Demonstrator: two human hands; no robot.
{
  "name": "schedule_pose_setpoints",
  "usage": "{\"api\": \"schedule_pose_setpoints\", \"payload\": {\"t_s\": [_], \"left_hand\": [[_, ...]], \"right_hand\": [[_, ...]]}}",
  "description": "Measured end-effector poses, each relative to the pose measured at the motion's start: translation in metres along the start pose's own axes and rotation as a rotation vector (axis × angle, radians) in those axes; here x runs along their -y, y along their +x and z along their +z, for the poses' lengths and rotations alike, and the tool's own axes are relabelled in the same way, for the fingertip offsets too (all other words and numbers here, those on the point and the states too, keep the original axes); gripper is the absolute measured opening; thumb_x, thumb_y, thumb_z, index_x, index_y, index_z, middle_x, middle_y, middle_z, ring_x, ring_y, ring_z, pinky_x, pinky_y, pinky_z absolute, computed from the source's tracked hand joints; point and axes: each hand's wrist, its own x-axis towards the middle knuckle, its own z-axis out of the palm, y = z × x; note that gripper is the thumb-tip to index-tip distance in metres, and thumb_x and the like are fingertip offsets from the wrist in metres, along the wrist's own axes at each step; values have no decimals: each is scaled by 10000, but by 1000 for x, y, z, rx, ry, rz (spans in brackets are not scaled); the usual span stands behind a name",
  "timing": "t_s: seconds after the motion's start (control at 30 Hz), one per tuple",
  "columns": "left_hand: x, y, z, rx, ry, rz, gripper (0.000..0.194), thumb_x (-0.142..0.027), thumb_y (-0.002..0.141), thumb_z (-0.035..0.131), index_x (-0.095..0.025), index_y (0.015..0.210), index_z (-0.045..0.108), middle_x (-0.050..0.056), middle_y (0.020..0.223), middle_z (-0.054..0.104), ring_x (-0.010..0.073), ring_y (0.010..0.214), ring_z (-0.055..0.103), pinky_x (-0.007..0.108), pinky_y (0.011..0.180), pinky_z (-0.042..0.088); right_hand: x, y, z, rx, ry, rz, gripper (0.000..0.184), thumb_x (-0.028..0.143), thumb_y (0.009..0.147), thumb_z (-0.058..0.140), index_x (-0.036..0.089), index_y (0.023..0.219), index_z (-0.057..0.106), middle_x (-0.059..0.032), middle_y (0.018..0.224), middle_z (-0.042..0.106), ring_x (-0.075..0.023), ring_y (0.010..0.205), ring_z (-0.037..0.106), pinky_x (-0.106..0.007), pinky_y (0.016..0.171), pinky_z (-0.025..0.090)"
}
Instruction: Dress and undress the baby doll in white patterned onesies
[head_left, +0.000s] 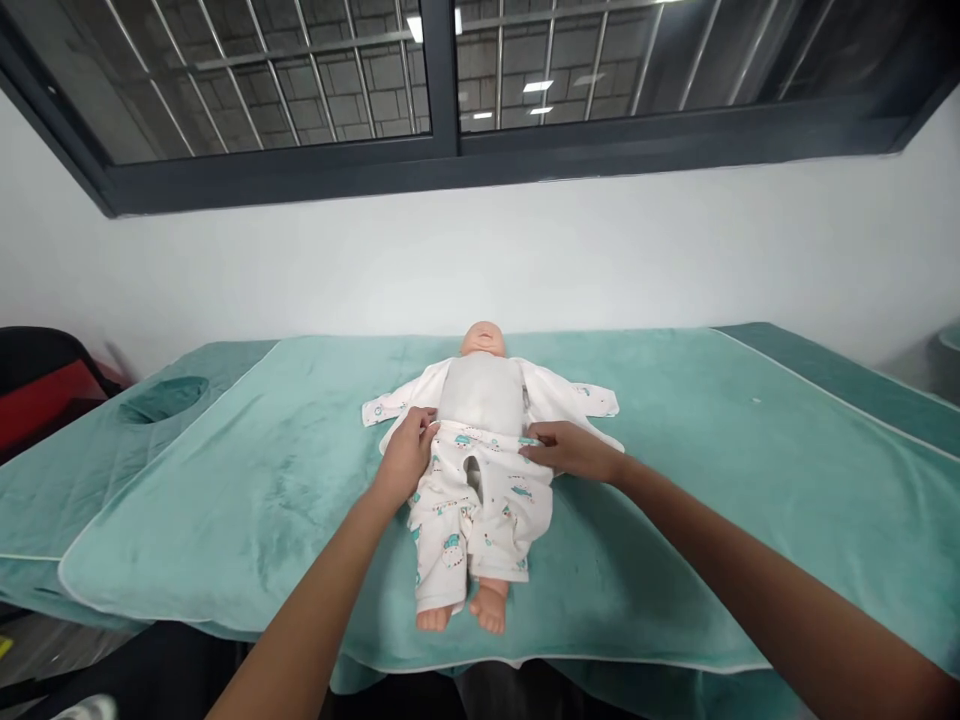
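A baby doll [484,338] lies on its back, head toward the wall and bare feet toward me. It wears white patterned pants [487,510] with an opening at the crotch. A white jacket [562,395] with patterned cuffs spreads open beneath its pale torso, sleeves out to both sides. At the waistband's left end, my left hand [409,450] is closed, pinching the pants. My right hand [566,447] grips the waistband on the right side, fingers lying over the fabric. The fingertips of both hands are partly hidden by cloth.
Green plush covers [247,470] drape the bed, which has a face hole [163,400] at the left. Behind it rises a white wall [450,260] under a dark-framed window [442,150] with bars. A black and red item [52,390] stands at far left.
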Motion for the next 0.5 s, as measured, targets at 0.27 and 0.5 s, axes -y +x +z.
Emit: {"api": "schedule_pose_setpoints", "payload": {"t_s": [0.27, 0.5], "left_hand": [[-23, 27, -7, 27, -157, -62, 197, -375, 893, 477, -231, 779, 404, 38, 1025, 674, 190, 948, 606, 321, 848, 440], [-6, 68, 17, -108, -175, -132, 246, -454, 841, 521, -222, 798, 454, -39, 692, 493, 151, 689, 482, 258, 672, 378]], "right_hand": [[-1, 40, 12, -470, -115, -142, 238, 377, 929, 463, 197, 949, 617, -91, 1225, 602, -224, 1156, 525, -368, 982, 393], [-26, 81, 7, -578, -55, -39, 290, 454, 908, 464, 213, 754, 512, 10, 696, 548, -171, 712, 507, -285, 707, 394]]}}
